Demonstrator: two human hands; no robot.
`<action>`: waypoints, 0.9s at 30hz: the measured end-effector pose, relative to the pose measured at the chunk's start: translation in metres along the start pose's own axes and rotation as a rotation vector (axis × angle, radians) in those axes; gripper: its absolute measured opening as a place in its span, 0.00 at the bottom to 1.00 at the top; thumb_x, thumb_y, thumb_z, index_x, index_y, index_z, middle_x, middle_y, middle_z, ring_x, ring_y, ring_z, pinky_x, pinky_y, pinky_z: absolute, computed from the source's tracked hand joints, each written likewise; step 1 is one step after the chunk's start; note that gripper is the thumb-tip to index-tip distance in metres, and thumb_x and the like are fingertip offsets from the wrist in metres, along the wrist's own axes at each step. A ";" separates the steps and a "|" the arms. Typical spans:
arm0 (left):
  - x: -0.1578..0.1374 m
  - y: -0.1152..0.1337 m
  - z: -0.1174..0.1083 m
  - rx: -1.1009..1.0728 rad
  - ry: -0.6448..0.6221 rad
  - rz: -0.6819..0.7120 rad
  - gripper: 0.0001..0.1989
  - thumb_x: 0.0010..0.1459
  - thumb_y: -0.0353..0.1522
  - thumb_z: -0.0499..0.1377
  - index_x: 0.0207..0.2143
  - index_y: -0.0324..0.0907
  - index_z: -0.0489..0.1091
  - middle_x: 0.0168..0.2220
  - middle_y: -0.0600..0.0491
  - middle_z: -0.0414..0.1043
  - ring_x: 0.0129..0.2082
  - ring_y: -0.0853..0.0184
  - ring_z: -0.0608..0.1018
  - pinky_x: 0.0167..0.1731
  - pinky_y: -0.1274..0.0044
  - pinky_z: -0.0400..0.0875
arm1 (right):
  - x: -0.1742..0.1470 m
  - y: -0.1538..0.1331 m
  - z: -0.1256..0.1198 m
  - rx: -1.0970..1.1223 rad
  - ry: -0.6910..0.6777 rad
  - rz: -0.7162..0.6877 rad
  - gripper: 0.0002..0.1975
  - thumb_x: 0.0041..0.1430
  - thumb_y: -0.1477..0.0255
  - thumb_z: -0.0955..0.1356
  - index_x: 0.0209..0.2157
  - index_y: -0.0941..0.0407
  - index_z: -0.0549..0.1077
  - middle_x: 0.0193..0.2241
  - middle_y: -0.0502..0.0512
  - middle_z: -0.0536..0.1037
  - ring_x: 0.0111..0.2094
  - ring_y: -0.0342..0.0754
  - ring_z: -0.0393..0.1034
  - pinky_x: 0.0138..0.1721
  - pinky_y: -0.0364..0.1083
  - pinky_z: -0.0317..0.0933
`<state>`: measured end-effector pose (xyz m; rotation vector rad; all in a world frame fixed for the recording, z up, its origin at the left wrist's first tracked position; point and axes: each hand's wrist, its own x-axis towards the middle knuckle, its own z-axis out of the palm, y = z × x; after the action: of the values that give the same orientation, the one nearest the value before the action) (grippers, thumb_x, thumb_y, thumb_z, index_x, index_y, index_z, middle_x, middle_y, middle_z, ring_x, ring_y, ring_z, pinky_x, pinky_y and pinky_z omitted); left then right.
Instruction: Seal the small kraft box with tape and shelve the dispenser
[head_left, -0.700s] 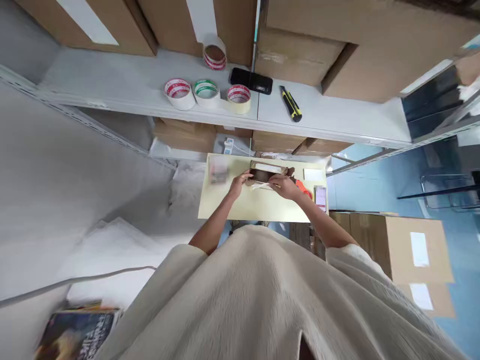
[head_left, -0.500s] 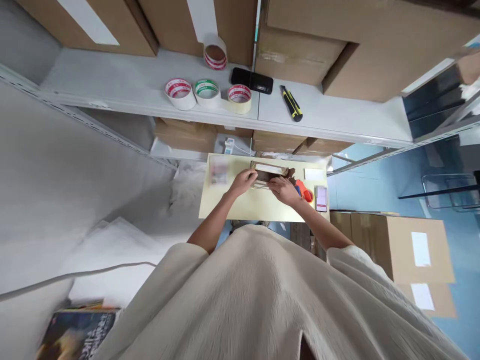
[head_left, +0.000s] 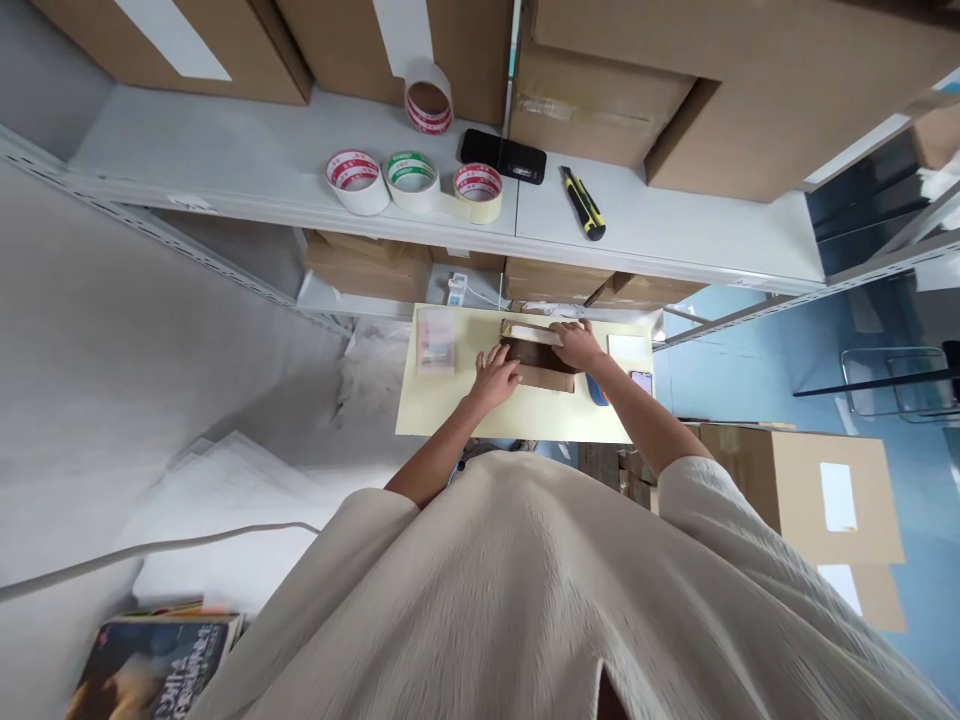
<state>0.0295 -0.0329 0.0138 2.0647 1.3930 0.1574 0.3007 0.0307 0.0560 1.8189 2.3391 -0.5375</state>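
Note:
A small brown cardboard box (head_left: 546,379) lies on the pale yellow table, its dark inner side showing and a white strip along its far edge. My left hand (head_left: 495,378) rests at the box's left end with fingers spread over it. At the far right corner, my right hand (head_left: 576,346) has its fingers bent over the box's edge. Beside the box, a blue and orange thing (head_left: 598,391) is mostly covered by my right forearm. A clear packet (head_left: 436,342) lies to the left.
A lit phone (head_left: 642,381) and a white pad (head_left: 628,347) are at the table's right. Above the table (head_left: 450,410), a shelf (head_left: 270,170) holds several tape rolls (head_left: 413,183), a black device (head_left: 504,157) and a yellow-black cutter (head_left: 583,204). Large cartons (head_left: 832,490) stand right.
My left hand has moved down and spread its fingers. My right hand has shifted up to the box's far right corner. More of the box's near side shows; my forearm covers the orange thing.

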 end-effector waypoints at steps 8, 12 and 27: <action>-0.006 -0.006 0.004 -0.016 0.019 0.024 0.17 0.75 0.37 0.65 0.62 0.48 0.83 0.82 0.42 0.62 0.86 0.46 0.54 0.82 0.49 0.54 | 0.029 0.016 -0.011 -0.058 0.281 0.135 0.24 0.75 0.70 0.60 0.65 0.59 0.76 0.58 0.77 0.82 0.61 0.73 0.71 0.63 0.68 0.63; -0.002 -0.009 0.003 -0.020 0.039 0.023 0.18 0.72 0.38 0.69 0.62 0.47 0.82 0.82 0.41 0.61 0.85 0.44 0.57 0.80 0.51 0.60 | 0.030 0.016 -0.003 -0.154 0.187 0.129 0.29 0.77 0.65 0.61 0.71 0.62 0.75 0.65 0.80 0.76 0.65 0.76 0.67 0.66 0.71 0.62; 0.018 -0.033 -0.003 -0.161 0.146 0.022 0.32 0.76 0.40 0.63 0.78 0.45 0.66 0.82 0.37 0.60 0.82 0.48 0.64 0.77 0.56 0.65 | -0.011 0.043 0.047 -0.131 -0.231 -0.072 0.86 0.52 0.35 0.79 0.86 0.64 0.26 0.86 0.80 0.28 0.86 0.83 0.26 0.81 0.77 0.35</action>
<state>0.0101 -0.0083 -0.0068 1.9677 1.3948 0.4235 0.3396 0.0126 0.0070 1.5336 2.2342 -0.5561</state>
